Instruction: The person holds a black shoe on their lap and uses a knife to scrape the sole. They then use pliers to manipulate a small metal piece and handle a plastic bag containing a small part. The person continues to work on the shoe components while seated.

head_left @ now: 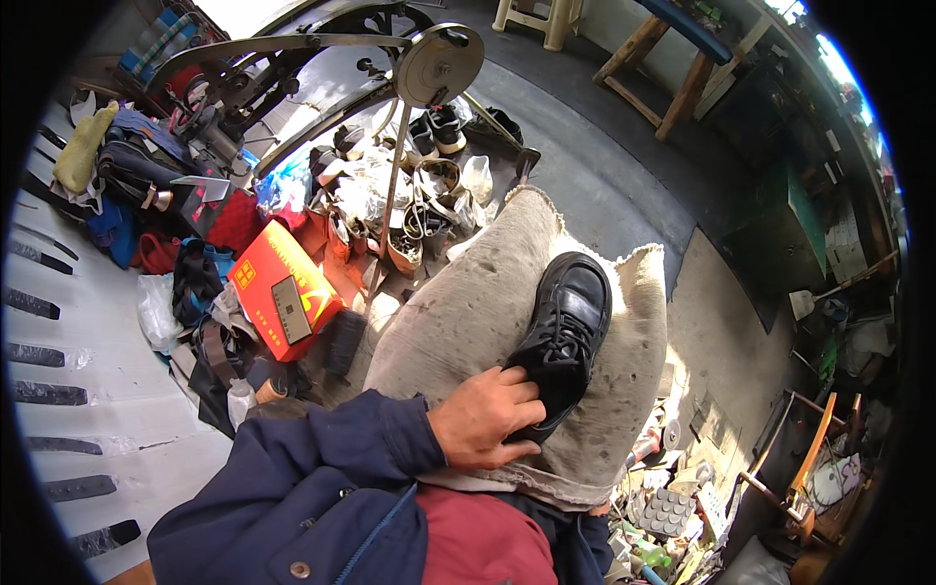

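A black lace-up shoe (pixel 570 310) lies on the stained beige cloth (pixel 453 317) spread over my lap, its toe pointing away from me. At the heel end, my left hand (pixel 490 419) is closed on the shoe's collar, with the fingers curled over the opening's edge. Part of the opening is covered by that hand. Of my right hand (pixel 600 509) only a sliver of skin shows, low beside the cloth's near right corner. Its fingers are hidden, and the dark blue sleeve (pixel 592 548) runs down below it.
A hand-cranked sewing machine (pixel 210 132) with a large wheel (pixel 439 65) stands at far left. Piled shoes (pixel 429 200) lie beyond my lap, near a red-orange box (pixel 283 290). Black strips line a white sheet (pixel 146 468) on the left. Tools and scraps (pixel 673 512) crowd the lower right.
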Demonstrator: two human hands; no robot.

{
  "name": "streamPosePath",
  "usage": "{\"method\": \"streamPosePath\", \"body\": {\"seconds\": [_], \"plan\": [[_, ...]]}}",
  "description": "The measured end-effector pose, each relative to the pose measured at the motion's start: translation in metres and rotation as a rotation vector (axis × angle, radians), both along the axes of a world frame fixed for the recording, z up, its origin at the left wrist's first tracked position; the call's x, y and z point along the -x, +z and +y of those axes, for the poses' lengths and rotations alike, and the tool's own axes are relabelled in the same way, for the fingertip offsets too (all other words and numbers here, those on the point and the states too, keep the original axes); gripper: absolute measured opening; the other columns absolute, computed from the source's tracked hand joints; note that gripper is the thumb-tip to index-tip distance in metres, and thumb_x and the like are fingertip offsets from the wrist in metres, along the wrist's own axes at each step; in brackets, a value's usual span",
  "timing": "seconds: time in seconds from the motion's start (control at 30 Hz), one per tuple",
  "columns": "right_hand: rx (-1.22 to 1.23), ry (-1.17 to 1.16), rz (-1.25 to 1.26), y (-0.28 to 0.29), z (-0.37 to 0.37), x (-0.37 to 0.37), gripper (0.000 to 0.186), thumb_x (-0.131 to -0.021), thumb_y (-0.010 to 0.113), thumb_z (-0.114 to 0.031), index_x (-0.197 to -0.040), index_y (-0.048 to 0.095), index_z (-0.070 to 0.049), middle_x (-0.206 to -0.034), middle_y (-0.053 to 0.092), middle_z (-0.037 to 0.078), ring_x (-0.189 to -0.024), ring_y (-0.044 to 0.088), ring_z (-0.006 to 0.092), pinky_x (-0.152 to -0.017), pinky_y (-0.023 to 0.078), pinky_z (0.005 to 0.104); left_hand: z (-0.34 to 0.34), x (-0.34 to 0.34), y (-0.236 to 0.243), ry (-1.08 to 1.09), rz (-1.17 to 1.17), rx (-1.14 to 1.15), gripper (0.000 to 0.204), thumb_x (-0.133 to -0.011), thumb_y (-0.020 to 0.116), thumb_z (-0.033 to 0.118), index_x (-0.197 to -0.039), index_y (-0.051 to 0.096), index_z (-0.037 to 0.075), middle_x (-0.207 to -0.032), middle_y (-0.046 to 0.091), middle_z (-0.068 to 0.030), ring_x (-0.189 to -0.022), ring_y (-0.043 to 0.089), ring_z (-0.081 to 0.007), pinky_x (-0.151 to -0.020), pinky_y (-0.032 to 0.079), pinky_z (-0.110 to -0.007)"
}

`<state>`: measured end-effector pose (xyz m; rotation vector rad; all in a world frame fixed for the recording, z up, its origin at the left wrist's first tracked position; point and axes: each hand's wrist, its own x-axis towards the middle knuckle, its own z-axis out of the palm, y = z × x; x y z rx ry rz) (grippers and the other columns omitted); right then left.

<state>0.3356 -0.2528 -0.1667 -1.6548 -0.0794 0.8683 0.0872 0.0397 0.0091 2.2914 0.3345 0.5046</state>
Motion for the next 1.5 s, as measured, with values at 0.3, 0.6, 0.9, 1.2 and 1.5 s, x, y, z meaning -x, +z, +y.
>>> {"method": "streamPosePath", "body": {"seconds": [0.3,0.6,0.9,1.2,1.5], "plan": [[-0.407,0.107,0.01,0.107,0.114,-0.002,0.049,-0.091,0.072,-0.025,-0.131,0.059,0.0,-0.125,0.065,0.018,-0.115,0.062,0.0285,-0.1,0.048,0.04,0.01,0.021,-0.002,0.229,-0.442,0.817,0.011,-0.095,0.071,0.01,-0.096,0.065,0.0,-0.087,0.056,-0.0016,-0.083,0.053,-0.0117,-0.077,0.044,-0.028],[-0.782,0.293,-0.086,0.211,0.177,0.009,0.058,-0.092,0.071,-0.036,-0.134,0.058,0.0,-0.132,0.062,0.022,-0.122,0.059,0.0339,-0.104,0.047,0.0437,0.047,0.086,0.03,0.587,-1.062,1.095,0.053,-0.101,0.047,0.03,-0.137,0.055,-0.008,-0.13,0.066,-0.0241,-0.115,0.067,-0.0333,-0.106,0.051,-0.044],[-0.675,0.956,-0.423,0.218,0.271,0.078,0.067,-0.092,0.07,-0.047,-0.137,0.057,0.001,-0.139,0.058,0.026,-0.129,0.057,0.0394,-0.108,0.045,0.0474,0.05,0.158,0.09,0.726,-1.046,0.941,0.071,-0.101,0.043,0.045,-0.137,0.05,-0.016,-0.124,0.064,-0.0319,-0.1,0.07,-0.0405,-0.088,0.06,-0.047],[-0.575,1.799,-0.95,0.163,0.271,0.202,0.06,-0.084,0.077,-0.043,-0.127,0.066,-0.002,-0.128,0.067,0.02,-0.127,0.057,0.0354,-0.113,0.036,0.0485,0.029,0.157,0.172,0.699,-0.778,0.957,0.08,-0.1,0.035,0.055,-0.133,0.052,-0.016,-0.111,0.064,-0.0327,-0.085,0.068,-0.0372,-0.073,0.059,-0.043],[-0.44,1.038,-0.399,0.236,0.232,0.052,0.043,-0.101,0.069,-0.016,-0.139,0.058,0.002,-0.11,0.076,0.013,-0.1,0.069,0.016,-0.093,0.055,0.0329,0.045,0.075,0.118,0.628,-0.929,0.773,0.062,-0.102,0.044,0.042,-0.131,0.056,-0.012,-0.126,0.064,-0.0268,-0.109,0.068,-0.0355,-0.094,0.056,-0.047]]}}
